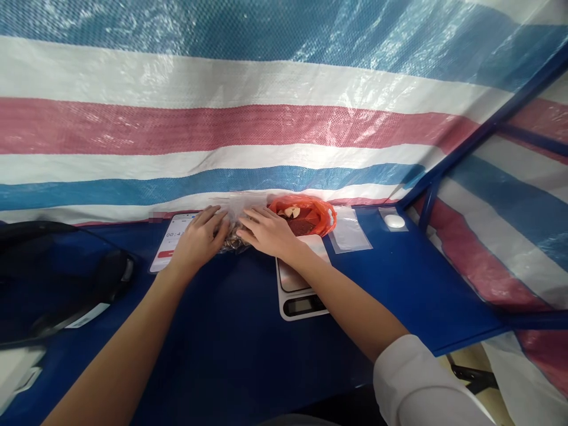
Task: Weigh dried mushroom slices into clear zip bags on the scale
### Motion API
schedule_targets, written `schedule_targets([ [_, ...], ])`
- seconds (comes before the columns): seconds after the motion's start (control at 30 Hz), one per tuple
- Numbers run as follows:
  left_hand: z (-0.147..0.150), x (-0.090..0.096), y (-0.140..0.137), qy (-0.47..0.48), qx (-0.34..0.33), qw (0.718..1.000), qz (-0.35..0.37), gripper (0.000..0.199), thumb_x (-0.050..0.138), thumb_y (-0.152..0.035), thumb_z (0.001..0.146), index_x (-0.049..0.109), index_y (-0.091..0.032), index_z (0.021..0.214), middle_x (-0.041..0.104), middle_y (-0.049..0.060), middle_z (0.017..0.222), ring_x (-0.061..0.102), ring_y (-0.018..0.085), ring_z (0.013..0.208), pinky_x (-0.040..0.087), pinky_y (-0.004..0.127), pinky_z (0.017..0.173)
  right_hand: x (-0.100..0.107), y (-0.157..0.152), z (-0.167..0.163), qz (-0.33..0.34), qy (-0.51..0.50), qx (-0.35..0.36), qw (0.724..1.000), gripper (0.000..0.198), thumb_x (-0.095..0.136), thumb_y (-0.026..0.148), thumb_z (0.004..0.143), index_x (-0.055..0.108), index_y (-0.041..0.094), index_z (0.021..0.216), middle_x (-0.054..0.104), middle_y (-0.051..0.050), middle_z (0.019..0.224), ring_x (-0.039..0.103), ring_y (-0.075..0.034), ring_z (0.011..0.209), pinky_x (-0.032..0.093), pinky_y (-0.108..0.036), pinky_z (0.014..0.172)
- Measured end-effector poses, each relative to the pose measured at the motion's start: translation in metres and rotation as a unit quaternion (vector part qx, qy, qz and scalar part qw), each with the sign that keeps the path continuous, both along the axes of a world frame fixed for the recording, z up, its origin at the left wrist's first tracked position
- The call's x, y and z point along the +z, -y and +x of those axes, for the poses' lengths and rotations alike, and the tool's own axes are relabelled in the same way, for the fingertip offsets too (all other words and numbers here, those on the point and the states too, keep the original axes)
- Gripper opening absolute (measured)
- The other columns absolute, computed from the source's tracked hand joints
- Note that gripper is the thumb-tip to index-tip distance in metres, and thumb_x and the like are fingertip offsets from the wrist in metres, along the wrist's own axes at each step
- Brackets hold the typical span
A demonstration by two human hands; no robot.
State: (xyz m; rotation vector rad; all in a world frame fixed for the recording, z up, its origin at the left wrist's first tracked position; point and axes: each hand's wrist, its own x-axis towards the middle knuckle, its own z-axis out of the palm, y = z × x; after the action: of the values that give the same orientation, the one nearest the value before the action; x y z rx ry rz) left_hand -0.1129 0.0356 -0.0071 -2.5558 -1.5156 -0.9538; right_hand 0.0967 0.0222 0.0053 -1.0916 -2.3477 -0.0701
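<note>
A clear plastic bag with small brownish pieces in its lower part lies near the back edge of the blue table. My left hand grips it from the left, fingers bent over its side. From the right my right hand holds the same bag, thumb and fingers on its side. The fingertips and the bag's upper edge are partly unclear. Under my right forearm stands a white kitchen scale, partly covered by the arm. Behind my right wrist sits an open red plastic bag with pale slices and dark reddish matter inside.
Beside my left hand lies a phone showing a timer. Empty clear bags and a white round object on a small clear bag lie at right. A black bag-like item occupies the left. Striped sheeting hangs behind the table.
</note>
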Motion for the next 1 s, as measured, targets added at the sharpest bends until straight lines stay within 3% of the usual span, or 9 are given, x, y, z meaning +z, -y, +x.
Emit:
schedule_targets([
  [0.23,0.033,0.008,0.028,0.019,0.005,0.996,0.083,0.037,0.045,-0.038,0.099,0.067,-0.015,0.118,0.068,0.016,0.126,0.06,0.031,0.125,0.044,0.049,0.111,-0.004,0.03,0.043,0.013,-0.074,-0.032,0.997,0.032,0.05,0.033,0.101,0.073,0.022,0.121,0.068,-0.004,0.134,0.059,-0.022,0.131,0.044,-0.037,0.116],
  [0.37,0.056,0.002,0.054,0.013,0.008,0.995,0.099,0.033,0.049,-0.034,0.098,0.067,-0.016,0.119,0.069,0.015,0.126,0.061,0.03,0.124,0.045,0.049,0.11,-0.018,0.055,0.089,-0.008,-0.103,-0.059,0.993,0.031,0.054,0.03,0.099,0.072,0.024,0.122,0.066,-0.004,0.137,0.057,-0.023,0.134,0.047,-0.039,0.114],
  [0.53,0.077,-0.011,0.084,0.002,-0.004,0.994,0.114,0.03,0.051,-0.029,0.098,0.067,-0.016,0.12,0.069,0.014,0.127,0.059,0.03,0.127,0.046,0.046,0.109,-0.033,0.085,0.159,-0.038,-0.134,-0.143,0.98,0.03,0.053,0.033,0.099,0.073,0.025,0.12,0.068,-0.005,0.134,0.063,-0.024,0.127,0.055,-0.039,0.105],
  [0.63,0.083,-0.02,0.096,-0.016,-0.001,0.995,0.098,0.031,0.05,-0.029,0.098,0.069,-0.015,0.119,0.07,0.014,0.126,0.061,0.03,0.123,0.048,0.045,0.106,-0.044,0.093,0.193,-0.053,-0.108,-0.191,0.974,0.032,0.052,0.035,0.099,0.072,0.025,0.121,0.069,-0.006,0.133,0.06,-0.027,0.131,0.057,-0.041,0.102],
  [0.73,0.085,-0.03,0.101,-0.047,0.011,0.996,0.069,0.035,0.046,-0.032,0.099,0.07,-0.014,0.118,0.07,0.015,0.126,0.062,0.031,0.122,0.049,0.046,0.105,-0.055,0.093,0.212,-0.056,-0.058,-0.212,0.974,0.034,0.054,0.035,0.098,0.07,0.023,0.125,0.065,-0.009,0.137,0.054,-0.03,0.136,0.049,-0.048,0.112],
  [0.83,0.085,-0.039,0.101,-0.087,0.028,0.995,0.032,0.042,0.043,-0.035,0.099,0.071,-0.012,0.12,0.066,0.017,0.133,0.06,0.033,0.125,0.046,0.049,0.109,-0.065,0.09,0.216,-0.061,-0.021,-0.209,0.976,0.039,0.055,0.036,0.097,0.067,0.021,0.131,0.061,-0.011,0.142,0.05,-0.032,0.14,0.041,-0.051,0.118],
  [1.0,0.084,-0.045,0.101,-0.13,0.047,0.99,-0.04,0.053,0.037,-0.041,0.1,0.063,-0.012,0.134,0.054,0.017,0.149,0.048,0.034,0.14,0.038,0.051,0.117,-0.069,0.09,0.213,-0.082,0.007,-0.204,0.975,0.042,0.051,0.04,0.1,0.064,0.021,0.135,0.058,-0.011,0.145,0.048,-0.033,0.141,0.038,-0.053,0.119],
])
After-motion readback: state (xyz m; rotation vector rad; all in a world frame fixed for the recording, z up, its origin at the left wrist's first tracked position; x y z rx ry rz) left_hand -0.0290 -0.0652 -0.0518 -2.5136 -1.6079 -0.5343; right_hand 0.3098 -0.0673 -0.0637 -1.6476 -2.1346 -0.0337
